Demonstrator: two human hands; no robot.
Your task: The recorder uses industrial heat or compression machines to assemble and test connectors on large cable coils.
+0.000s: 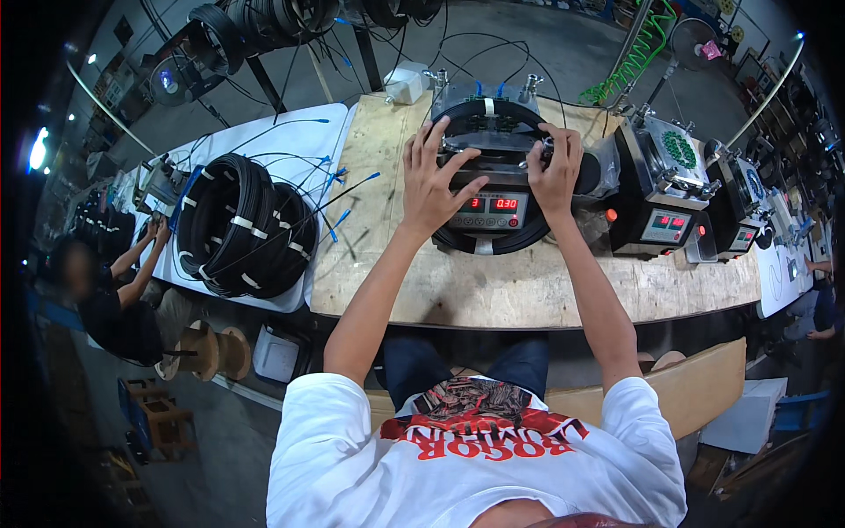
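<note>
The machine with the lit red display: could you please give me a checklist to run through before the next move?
1. Display lit: ok.
2. Black cable coil at the machine: ok, shows beyond and in front of the display.
3. Left hand clear of the machine: not ok, reaches over it.
4. Right hand grip: cannot tell.
5. Blue connectors fully seated: cannot tell, too small.

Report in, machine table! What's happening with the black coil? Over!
Left grip spread at left of the machine; right grip curled at its right. Black coil looped around the lit display panel. Clear plastic on the right, not between grips.
</note>
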